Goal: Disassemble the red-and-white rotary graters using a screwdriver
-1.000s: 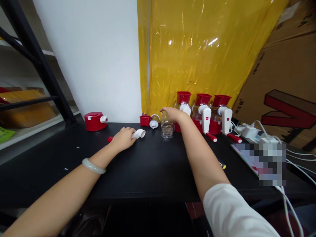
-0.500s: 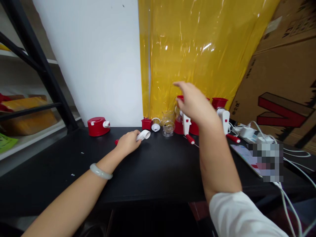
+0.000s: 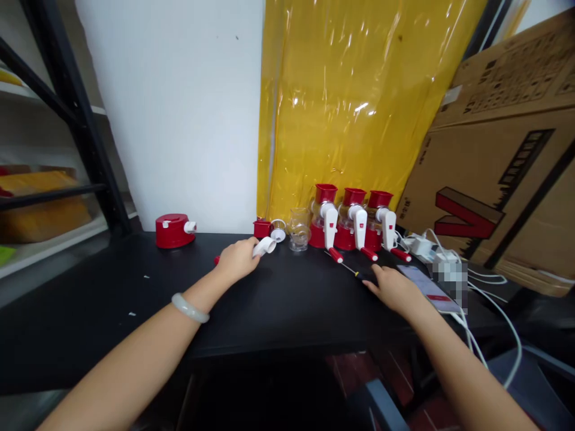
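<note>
My left hand (image 3: 238,260) is closed around a white crank handle (image 3: 265,246); its open tubular end points right and a bit of its red grip shows past my wrist side. My right hand (image 3: 393,287) is at the dark handle of a screwdriver (image 3: 348,267) lying on the black table, thumb and fingers around the handle's end. The thin shaft points left, toward the red cranks. Behind my left hand are a small red hopper part (image 3: 262,228), a white drum part (image 3: 278,232) and a clear plastic housing (image 3: 299,230).
Three red-and-white hand-cranked graters (image 3: 331,218) stand in a row at the back. A red base (image 3: 174,231) sits at left. On the right are a phone (image 3: 429,288), white chargers with cables (image 3: 422,246) and a large carton (image 3: 489,173). A shelf rack stands left.
My right hand has come down from in front of the graters to the screwdriver on the table. The left hand still holds the crank handle. The view has shifted slightly.
</note>
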Demonstrator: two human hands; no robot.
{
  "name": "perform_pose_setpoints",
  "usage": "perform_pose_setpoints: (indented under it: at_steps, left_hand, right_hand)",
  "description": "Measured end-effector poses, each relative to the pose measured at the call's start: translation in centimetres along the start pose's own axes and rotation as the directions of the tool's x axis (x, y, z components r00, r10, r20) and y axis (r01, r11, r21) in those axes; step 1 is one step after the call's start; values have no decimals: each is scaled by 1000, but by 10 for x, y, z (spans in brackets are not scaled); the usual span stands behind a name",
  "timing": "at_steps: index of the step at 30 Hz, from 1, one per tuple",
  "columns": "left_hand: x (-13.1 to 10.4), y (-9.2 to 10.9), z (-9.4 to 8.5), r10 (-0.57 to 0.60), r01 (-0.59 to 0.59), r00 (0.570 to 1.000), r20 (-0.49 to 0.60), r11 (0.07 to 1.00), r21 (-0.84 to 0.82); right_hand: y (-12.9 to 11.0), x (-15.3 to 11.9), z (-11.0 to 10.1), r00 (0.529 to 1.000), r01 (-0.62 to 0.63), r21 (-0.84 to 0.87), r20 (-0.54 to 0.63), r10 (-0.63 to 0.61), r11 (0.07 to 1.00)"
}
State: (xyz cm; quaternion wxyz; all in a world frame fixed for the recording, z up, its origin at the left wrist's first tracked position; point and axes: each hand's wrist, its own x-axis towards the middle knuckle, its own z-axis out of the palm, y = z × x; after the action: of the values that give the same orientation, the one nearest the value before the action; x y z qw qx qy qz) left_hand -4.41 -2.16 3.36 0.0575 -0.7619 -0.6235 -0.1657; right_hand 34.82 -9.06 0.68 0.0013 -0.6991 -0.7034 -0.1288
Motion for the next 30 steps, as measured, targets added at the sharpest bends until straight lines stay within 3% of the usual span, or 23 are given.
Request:
perform_pose_setpoints:
  at_steps: [3,8,16,20,23,26,28,30]
  left_hand:
    - [1,-2,2,-16,16,1000,6,1000,11]
    - [6,-9,4,-47,47,999,0,999,6]
    - [10,-19,-1,-58,52,996,-68,995,-90]
    - [11,-18,-4,-93,64,985,-143,979,-192]
    - [14,-19,0,-92,15,968,-233,950,-313]
    - [17,-22,5,-147,-8,956,-255,852,-523]
    - [18,-23,5,-204,27,967,-155,685,-728]
    - [16,-24,2,-232,48,971,-66,454,-890]
  right_hand:
    - [1,4,15,999,29,32,21,-29,999]
    - [-11,0,15,1000,17,-12,25,-17,1000]
    - [-45,-45,-29,995,92,2,-35,-92,996]
    - [-53,-44,-51,969,221,211,-157,-190,952]
    - [-57,-14,-55,918,350,424,-332,-216,836]
    - [-63,33,-53,842,489,539,-497,-210,685]
    - [-68,62,-50,795,558,594,-583,-168,580]
    - [-74,83,-45,752,597,629,-655,-74,498]
